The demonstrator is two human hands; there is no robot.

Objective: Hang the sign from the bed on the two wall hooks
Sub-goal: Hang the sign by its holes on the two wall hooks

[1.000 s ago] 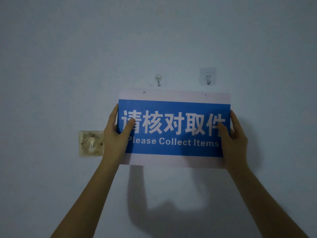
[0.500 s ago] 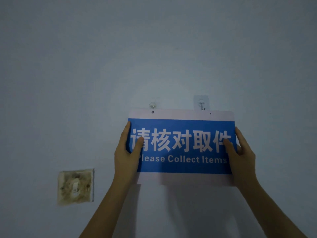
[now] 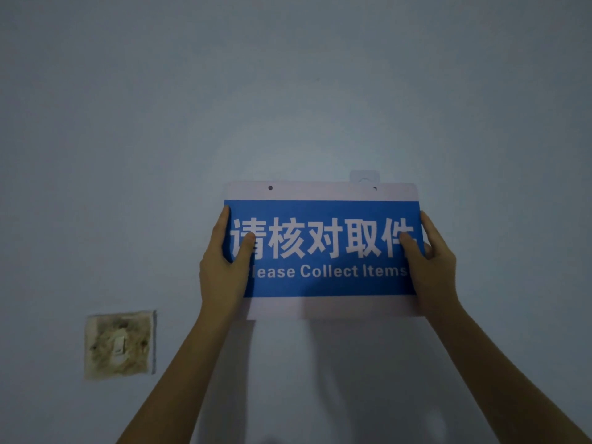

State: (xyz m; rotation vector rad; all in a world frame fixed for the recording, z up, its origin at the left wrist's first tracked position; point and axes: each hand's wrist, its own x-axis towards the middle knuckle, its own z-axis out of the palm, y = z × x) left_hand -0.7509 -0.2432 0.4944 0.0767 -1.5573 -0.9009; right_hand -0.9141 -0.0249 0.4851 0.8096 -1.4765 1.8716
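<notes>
The blue and white sign [image 3: 323, 251], lettered "Please Collect Items", is held flat against the pale wall. My left hand [image 3: 221, 267] grips its left edge with the thumb on the front. My right hand [image 3: 431, 264] grips its right edge the same way. Two small holes sit in the sign's white top strip, the left hole [image 3: 270, 187] and the right hole [image 3: 374, 188]. The clear pad of the right wall hook [image 3: 364, 176] pokes out above the top edge, just left of the right hole. The left hook is hidden behind the sign.
A grimy, stained wall switch plate [image 3: 119, 344] sits low on the left, beside my left forearm. The rest of the view is plain wall, with the sign's shadow below it.
The sign has risen against the wall: both hooks were visible above its top edge earlier, now it covers the left hook and most of the right one. Both hands keep their grip.
</notes>
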